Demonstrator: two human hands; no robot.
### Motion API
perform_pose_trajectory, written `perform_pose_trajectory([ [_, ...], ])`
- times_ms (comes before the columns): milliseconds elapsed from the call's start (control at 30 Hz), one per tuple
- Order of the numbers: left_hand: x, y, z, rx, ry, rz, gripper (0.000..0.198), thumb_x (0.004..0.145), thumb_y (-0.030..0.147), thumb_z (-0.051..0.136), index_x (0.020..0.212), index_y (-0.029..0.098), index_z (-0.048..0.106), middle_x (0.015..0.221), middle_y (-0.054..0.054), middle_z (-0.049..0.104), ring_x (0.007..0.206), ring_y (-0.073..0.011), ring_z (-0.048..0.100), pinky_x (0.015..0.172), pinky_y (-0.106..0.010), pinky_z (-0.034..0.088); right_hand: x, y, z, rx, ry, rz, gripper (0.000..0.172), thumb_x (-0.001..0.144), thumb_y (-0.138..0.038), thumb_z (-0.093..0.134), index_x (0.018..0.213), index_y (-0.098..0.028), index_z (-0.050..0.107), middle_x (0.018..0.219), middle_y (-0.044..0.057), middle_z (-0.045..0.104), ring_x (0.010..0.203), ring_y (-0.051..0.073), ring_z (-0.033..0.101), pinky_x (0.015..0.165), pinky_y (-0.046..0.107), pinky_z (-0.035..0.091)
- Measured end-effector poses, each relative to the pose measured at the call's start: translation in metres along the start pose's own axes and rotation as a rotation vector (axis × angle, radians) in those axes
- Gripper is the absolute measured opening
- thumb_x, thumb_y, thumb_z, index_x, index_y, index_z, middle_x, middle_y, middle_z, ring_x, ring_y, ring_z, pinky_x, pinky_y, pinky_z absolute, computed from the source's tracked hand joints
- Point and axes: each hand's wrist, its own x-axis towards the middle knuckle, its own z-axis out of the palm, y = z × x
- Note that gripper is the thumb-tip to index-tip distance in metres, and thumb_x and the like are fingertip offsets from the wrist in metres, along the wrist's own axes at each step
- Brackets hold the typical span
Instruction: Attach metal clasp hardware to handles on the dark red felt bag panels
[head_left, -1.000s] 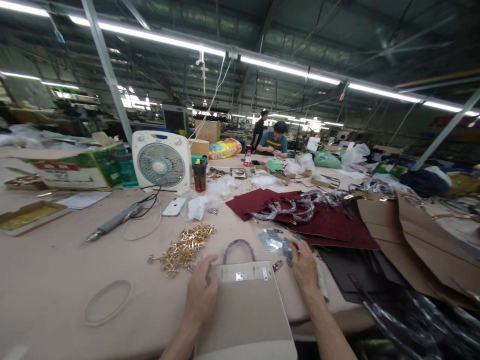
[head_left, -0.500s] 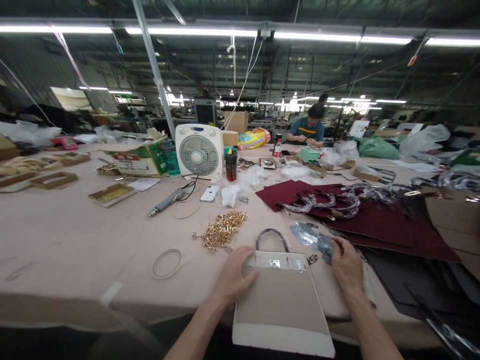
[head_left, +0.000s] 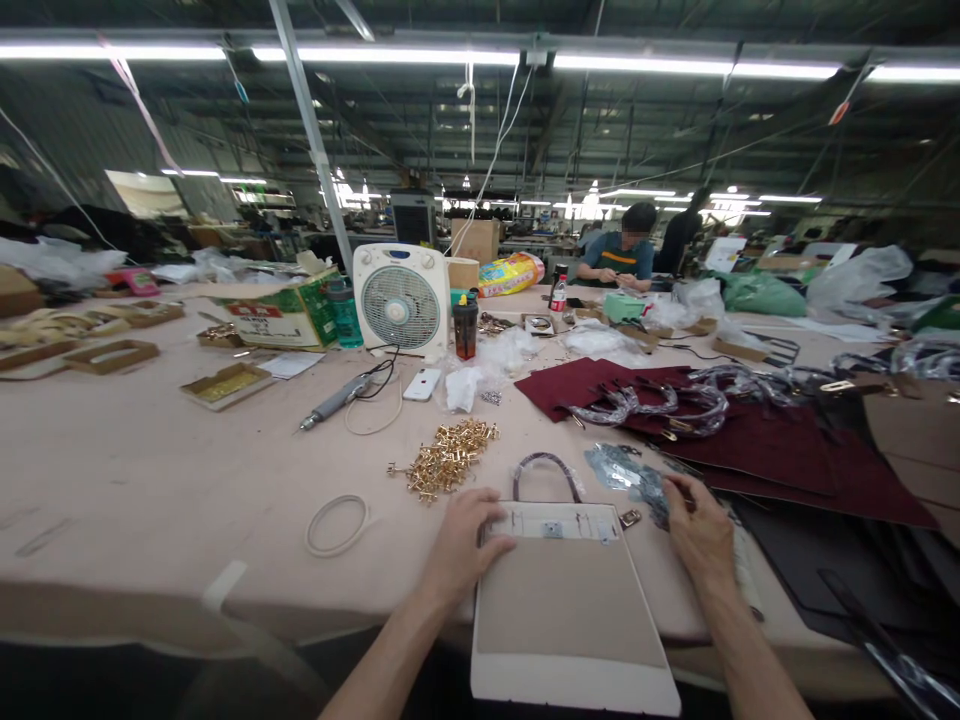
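Observation:
A beige and white bag panel point(head_left: 570, 610) with a dark wrapped handle point(head_left: 546, 466) lies at the table's near edge and hangs over it. My left hand point(head_left: 465, 540) rests on the panel's top left corner, fingers curled over the edge. My right hand point(head_left: 699, 528) sits just right of the panel, fingers bent down onto a heap of small plastic-wrapped metal parts point(head_left: 626, 472). A pile of gold metal fittings point(head_left: 446, 457) lies just beyond my left hand.
Dark red panels point(head_left: 750, 430) with wrapped handles point(head_left: 652, 405) cover the right side. A white fan point(head_left: 397, 300), a dark bottle point(head_left: 465, 328), a phone point(head_left: 422, 383), an electric screwdriver point(head_left: 334, 400) and a white ring point(head_left: 337, 523) lie on the pink table point(head_left: 150, 470). A person works at the far end.
The view swung left and back, then steadied. My left hand slid slightly along the panel's top edge; my right hand stayed on the wrapped parts.

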Motion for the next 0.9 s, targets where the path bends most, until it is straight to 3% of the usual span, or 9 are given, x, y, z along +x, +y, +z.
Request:
perform_pose_trajectory([
  [100,-0.004,0.002,0.002,-0.001,0.006,0.039,0.025,0.084,0.023,0.081,0.106,0.024,0.072,0.122,-0.009,0.067,0.12,-0.0305,0.058,0.106,-0.05,0.049,-0.001,-0.002,-0.001,-0.004,0.001,0.003,0.052,0.091,-0.061,0.055,0.11,-0.017,0.074,0.107,0.013,0.077,0.086,0.027,0.069,0.086,0.04,0.051],
  [267,-0.005,0.003,0.003,-0.075,-0.075,-0.015,0.02,0.088,0.018,0.072,0.106,0.023,0.065,0.124,-0.008,0.062,0.106,-0.0241,0.061,0.094,-0.038,0.053,-0.005,-0.008,-0.003,0.036,0.003,-0.009,0.054,0.09,-0.064,0.054,0.109,-0.017,0.074,0.108,0.014,0.077,0.091,0.028,0.069,0.089,0.04,0.051],
  [567,0.004,-0.001,-0.005,-0.138,-0.182,-0.069,0.026,0.082,0.017,0.079,0.104,0.021,0.066,0.122,-0.005,0.061,0.091,-0.0171,0.059,0.083,-0.03,0.052,-0.006,-0.013,-0.004,-0.007,-0.025,-0.038,0.055,0.091,-0.065,0.053,0.107,-0.016,0.074,0.106,0.014,0.077,0.088,0.03,0.069,0.087,0.042,0.051],
  [900,-0.005,0.002,-0.001,-0.151,-0.076,-0.018,0.018,0.087,0.02,0.073,0.103,0.021,0.065,0.121,-0.007,0.063,0.098,-0.0204,0.062,0.087,-0.034,0.055,-0.006,-0.013,-0.004,-0.016,-0.038,-0.014,0.053,0.09,-0.064,0.055,0.108,-0.019,0.074,0.105,0.013,0.077,0.082,0.028,0.068,0.084,0.041,0.05],
])
